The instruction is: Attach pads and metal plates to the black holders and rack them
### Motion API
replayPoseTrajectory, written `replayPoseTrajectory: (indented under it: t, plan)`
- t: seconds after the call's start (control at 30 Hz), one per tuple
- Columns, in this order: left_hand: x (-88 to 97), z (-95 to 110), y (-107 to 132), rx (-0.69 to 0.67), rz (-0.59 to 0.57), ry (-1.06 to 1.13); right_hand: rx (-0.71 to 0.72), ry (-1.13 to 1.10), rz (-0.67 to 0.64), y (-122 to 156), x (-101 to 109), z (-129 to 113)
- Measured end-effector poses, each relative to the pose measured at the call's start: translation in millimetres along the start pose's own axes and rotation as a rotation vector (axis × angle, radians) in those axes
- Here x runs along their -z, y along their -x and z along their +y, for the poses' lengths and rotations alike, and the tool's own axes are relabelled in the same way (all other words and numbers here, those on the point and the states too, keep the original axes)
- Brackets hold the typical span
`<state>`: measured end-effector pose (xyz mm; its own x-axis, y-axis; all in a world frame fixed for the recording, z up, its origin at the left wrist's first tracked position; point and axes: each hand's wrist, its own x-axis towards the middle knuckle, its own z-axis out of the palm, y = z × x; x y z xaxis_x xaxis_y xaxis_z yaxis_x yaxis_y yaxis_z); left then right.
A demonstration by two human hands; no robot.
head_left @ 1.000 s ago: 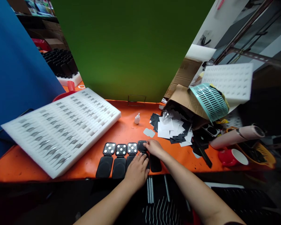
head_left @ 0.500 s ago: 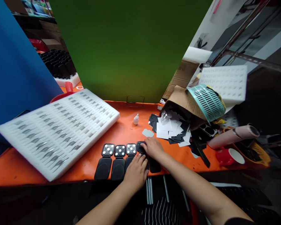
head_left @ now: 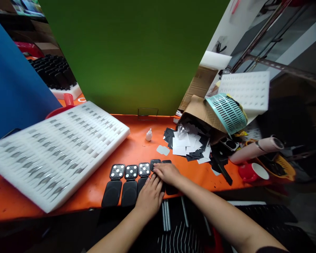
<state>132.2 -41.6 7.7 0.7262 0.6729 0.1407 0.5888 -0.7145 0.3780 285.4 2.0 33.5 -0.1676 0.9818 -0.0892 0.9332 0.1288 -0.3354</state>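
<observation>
A row of black hinged folding cases lies opened out along the table's front, each with a small square plate behind a larger pad. White round dots show on the three leftmost square plates, such as this dotted plate [head_left: 117,171]. My left hand [head_left: 149,196] rests with outstretched fingers across the pad of the fourth case, largely covering it. My right hand [head_left: 168,174] has its fingers bent together at the hinge of that black folding case [head_left: 155,162]; its thumb is hidden. Another black case [head_left: 170,190] lies partly beneath my right hand.
To the left lies a big white foam tray [head_left: 68,144] with slots. A small white dropper bottle [head_left: 149,135] and grey rounded pieces [head_left: 163,150] are behind the cases. Loose cards [head_left: 183,144] spill from a carton [head_left: 200,109]; a teal basket [head_left: 226,110] and red mug [head_left: 254,172] are at right.
My right fingers have slid from the square plate towards the hinge, so more of the plate shows. The left hand stays on the pad. The whole view has shifted slightly.
</observation>
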Motion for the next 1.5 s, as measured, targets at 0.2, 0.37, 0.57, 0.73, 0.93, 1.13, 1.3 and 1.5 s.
replayPoseTrajectory:
  t: [0.2, 0.37, 0.57, 0.73, 0.93, 1.13, 1.3, 1.5]
  plan:
    - [7.5, 3.6, -2.0, 0.019, -0.003, 0.016, -0.292, 0.073, 0.106, -36.6, 22.5, 35.2]
    - [27.9, 1.7, 13.0, 0.041, 0.045, 0.017, -0.263, 0.045, 0.081, -40.4, 31.6, 46.6]
    - [43.6, -18.0, 37.5, 0.092, 0.028, -0.066, -0.223, -0.097, 0.108, -17.4, 29.3, 18.5]
    - [37.4, -24.1, 37.9, 0.112, -0.042, -0.118, -0.123, -0.469, 0.006, -12.3, -6.3, -22.0]
    - [33.7, -19.6, 34.7, 0.126, -0.068, -0.147, -0.141, -0.46, 0.017, -22.1, -24.3, -28.3]
    - [32.0, -21.0, 34.8, 0.14, -0.078, -0.129, -0.154, -0.381, 0.033, -22.4, -25.3, -30.5]
    - [31.7, -21.5, 35.4, 0.14, -0.079, -0.122, -0.173, -0.306, 0.036, -22.9, -25.1, -35.5]
    - [32.6, -20.7, 34.9, 0.148, -0.1, -0.13, -0.195, -0.211, -0.01, -26.8, -22.0, -36.2]
